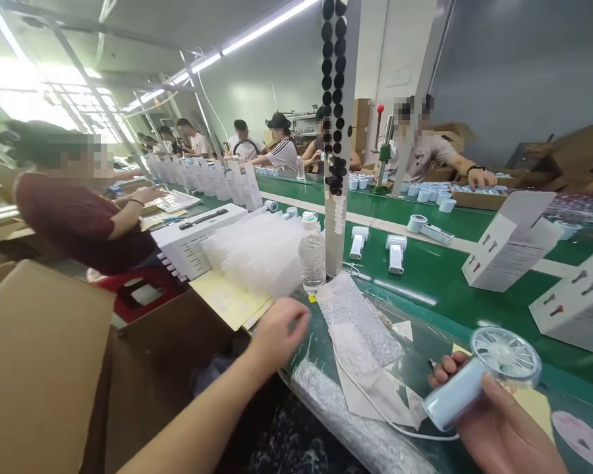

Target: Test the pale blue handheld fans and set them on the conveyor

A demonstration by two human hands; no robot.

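Note:
My right hand (pixel 494 421) grips a light-blue handheld fan (pixel 454 395) by its handle, the round clear grille tilted up and to the right. A white cable (pixel 380 411) runs across the table below it. Left of centre, my left hand (pixel 279 332) hovers at the table edge with its fingers curled and thumb close to the index finger; I see nothing in it. Just beyond it lie yellow sheets (pixel 232 299) and a stack of translucent plastic bags (pixel 257 253). Between my hands rests a bubble-wrap sleeve (pixel 358 319).
A clear bottle (pixel 311 257) stands beside a metal post (pixel 337 237). Past them runs a green conveyor (pixel 425 296) carrying fans (pixel 396 253) and white boxes (pixel 508 247). A cardboard box (pixel 39 368) is at my left. Several co-workers sit along the line; one person (pixel 74 204) is at left.

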